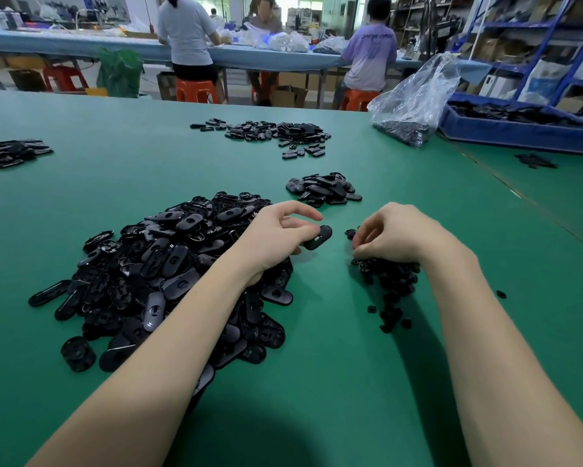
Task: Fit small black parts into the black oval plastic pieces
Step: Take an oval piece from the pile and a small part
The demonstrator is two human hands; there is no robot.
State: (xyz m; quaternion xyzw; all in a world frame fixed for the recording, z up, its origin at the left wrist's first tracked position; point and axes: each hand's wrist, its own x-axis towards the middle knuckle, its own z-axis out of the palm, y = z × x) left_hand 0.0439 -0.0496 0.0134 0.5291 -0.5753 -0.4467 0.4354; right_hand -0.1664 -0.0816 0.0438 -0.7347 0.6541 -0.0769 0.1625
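left hand (276, 235) pinching one black oval piece (318, 237) just above green table (317, 365), big oval pile (168, 271) under left forearm, right hand (394, 232) fingers curled over small parts heap (389, 284), unclear if holding any

Under my arms the table (317, 382) is plain green. The oval pieces (155, 274) heaped at nine o'clock are glossy black, the small parts (389, 284) at three o'clock matte black. At one o'clock sits a blue tray (519, 134); stools (195, 91) at twelve look orange, perhaps red.
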